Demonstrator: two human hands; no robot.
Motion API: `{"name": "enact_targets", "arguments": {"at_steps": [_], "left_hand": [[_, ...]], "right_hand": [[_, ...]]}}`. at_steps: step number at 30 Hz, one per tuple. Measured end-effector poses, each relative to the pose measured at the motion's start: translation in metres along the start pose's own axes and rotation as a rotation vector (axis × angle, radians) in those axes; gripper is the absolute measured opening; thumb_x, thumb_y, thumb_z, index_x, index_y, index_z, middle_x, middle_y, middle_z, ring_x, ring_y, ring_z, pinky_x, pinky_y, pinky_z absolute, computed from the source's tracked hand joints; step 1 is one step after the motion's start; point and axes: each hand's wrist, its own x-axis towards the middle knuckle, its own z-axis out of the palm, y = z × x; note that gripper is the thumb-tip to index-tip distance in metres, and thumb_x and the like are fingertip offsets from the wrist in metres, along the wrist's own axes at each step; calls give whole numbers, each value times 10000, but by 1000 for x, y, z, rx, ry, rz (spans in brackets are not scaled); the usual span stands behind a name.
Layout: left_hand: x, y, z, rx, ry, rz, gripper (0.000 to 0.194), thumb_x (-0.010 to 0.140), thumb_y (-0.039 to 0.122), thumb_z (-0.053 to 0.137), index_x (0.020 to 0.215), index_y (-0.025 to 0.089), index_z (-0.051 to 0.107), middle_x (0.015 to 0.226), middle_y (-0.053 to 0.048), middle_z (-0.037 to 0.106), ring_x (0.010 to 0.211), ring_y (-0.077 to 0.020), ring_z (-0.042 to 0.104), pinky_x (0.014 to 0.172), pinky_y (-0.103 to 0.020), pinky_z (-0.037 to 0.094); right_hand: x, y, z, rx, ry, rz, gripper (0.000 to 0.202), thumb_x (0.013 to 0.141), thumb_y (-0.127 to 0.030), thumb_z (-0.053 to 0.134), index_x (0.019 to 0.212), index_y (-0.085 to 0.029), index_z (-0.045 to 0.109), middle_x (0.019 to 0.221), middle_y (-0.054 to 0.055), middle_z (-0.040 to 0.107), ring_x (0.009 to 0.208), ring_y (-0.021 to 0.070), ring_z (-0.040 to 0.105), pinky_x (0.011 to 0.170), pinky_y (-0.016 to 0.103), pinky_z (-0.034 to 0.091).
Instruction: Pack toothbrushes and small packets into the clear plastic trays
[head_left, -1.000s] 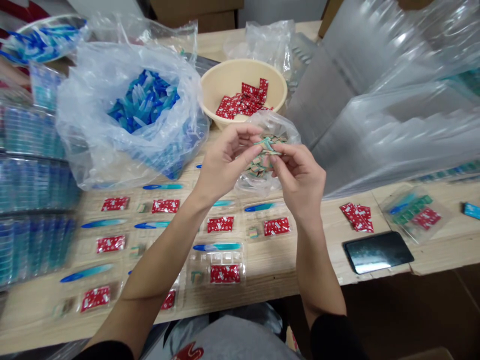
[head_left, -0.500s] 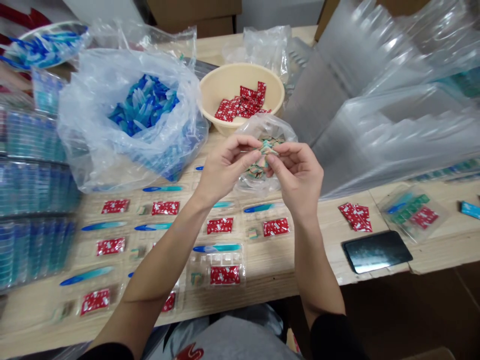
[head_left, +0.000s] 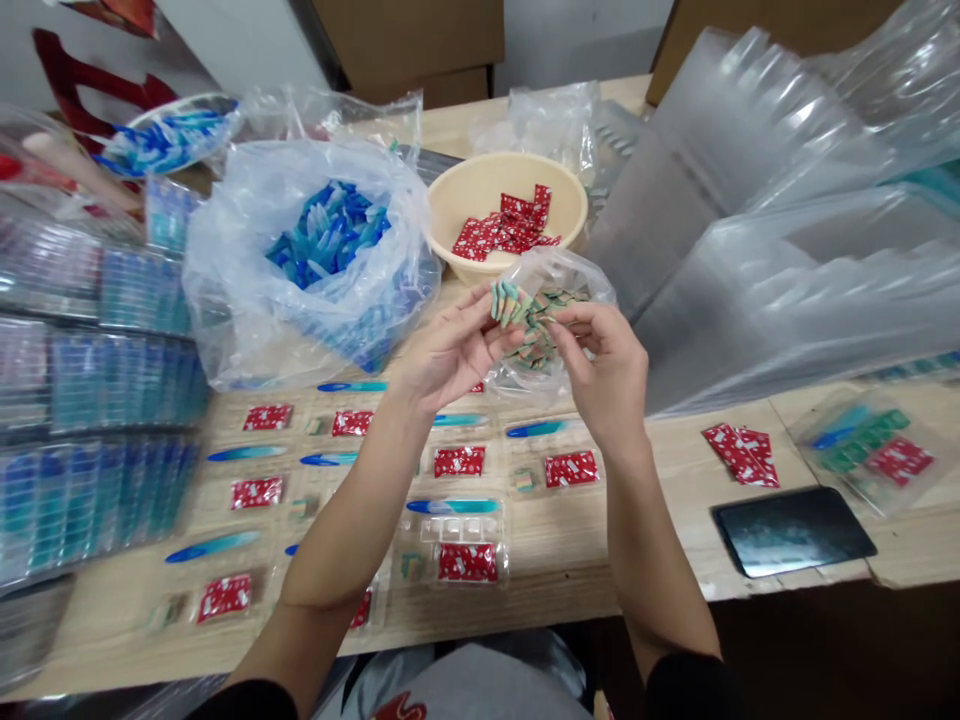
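My left hand (head_left: 459, 345) holds several small green-and-tan pieces (head_left: 510, 302) between thumb and fingers, palm turned up. Close beside it, my right hand (head_left: 604, 350) is pinched over a clear bag (head_left: 592, 275) of similar pieces; what its fingertips grip is too small to name. Behind the bag stands a cream bowl (head_left: 442, 205) with red printed packets (head_left: 499, 232). Clear trays on the table hold blue-and-teal pens (head_left: 454, 506), red packets (head_left: 467, 562) and some small green-and-tan pieces (head_left: 411, 565).
A large plastic bag (head_left: 217, 240) of blue pieces is at the left, beside stacked filled trays (head_left: 82, 500). Tall stacked clear trays (head_left: 712, 170) stand at the right. A black phone (head_left: 793, 532), loose red packets (head_left: 742, 455) and a packed tray (head_left: 874, 445) lie near the right front.
My hands have moved slightly apart, and my left hand has turned palm up with a row of pieces showing. The view has shifted, so the table sits lower and further right.
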Motion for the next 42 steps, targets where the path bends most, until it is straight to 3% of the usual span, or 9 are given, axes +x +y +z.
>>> {"name": "enact_targets", "arguments": {"at_steps": [7, 9, 14, 18, 21, 24, 33, 38, 42], "left_hand": [[-14, -1, -5, 119, -150, 44, 158, 918, 86, 487, 905, 126, 639, 862, -48, 610, 678, -58, 606, 679, -154, 531], [-16, -1, -4, 87, -135, 42, 205, 930, 66, 441, 877, 117, 633, 872, -52, 617, 689, -62, 615, 681, -163, 537], [-17, -4, 4, 40, -59, 44, 266, 949, 48, 374, 869, 111, 620, 850, -43, 627, 683, -53, 607, 703, -156, 527], [-20, -9, 11, -81, 41, 64, 279, 955, 45, 366, 831, 115, 607, 819, -24, 633, 692, -49, 602, 692, -150, 512], [-27, -12, 15, -141, 63, 32, 268, 957, 61, 380, 828, 116, 608, 772, -12, 624, 652, -53, 584, 622, -154, 490], [-35, -16, 15, -153, 60, 22, 251, 949, 61, 399, 830, 110, 614, 765, -17, 625, 635, -55, 576, 604, -158, 477], [-66, -23, 4, -31, -87, 157, 103, 788, 91, 672, 859, 139, 727, 900, -61, 678, 778, -112, 636, 817, -271, 528], [-90, -17, 0, -25, -135, 113, 286, 573, 166, 848, 834, 104, 749, 844, -72, 687, 726, -108, 633, 750, -230, 561], [-112, -14, -3, 72, -165, 122, 291, 579, 230, 854, 821, 100, 758, 877, -98, 693, 761, -126, 646, 777, -235, 570]], "right_hand": [[-1, -13, 3, 283, 42, 118, 72, 855, -194, 621, 911, -152, 607, 795, -5, 636, 682, 69, 606, 605, 181, 490], [0, -16, 2, 271, 48, 103, 71, 854, -183, 620, 918, -153, 615, 803, -6, 635, 687, 66, 604, 611, 180, 492], [0, -18, -1, -27, 0, -23, 132, 866, -140, 593, 986, -148, 649, 924, 38, 646, 776, 96, 606, 691, 227, 517], [0, -32, -5, 31, -38, -131, 334, 892, -173, 587, 1224, -209, 595, 1129, 62, 618, 922, 134, 620, 804, 288, 550], [0, -42, -7, -7, -94, -259, 415, 884, -191, 607, 1295, -226, 559, 1175, 68, 607, 1026, 172, 611, 908, 345, 536], [-1, -47, -8, -68, -111, -327, 404, 883, -183, 608, 1284, -203, 569, 1164, 80, 607, 1071, 183, 602, 936, 359, 529], [-12, -73, -20, -164, -102, -450, 239, 894, -114, 565, 1120, -142, 637, 1093, 80, 656, 1043, 154, 621, 943, 296, 526], [-21, -95, -31, -126, -147, -491, 228, 867, -115, 610, 1094, -106, 627, 1057, 101, 649, 1019, 143, 615, 933, 274, 519], [-30, -114, -37, -124, -178, -514, 208, 874, -142, 610, 1081, -130, 623, 1032, 82, 640, 988, 132, 610, 891, 269, 528]]}}
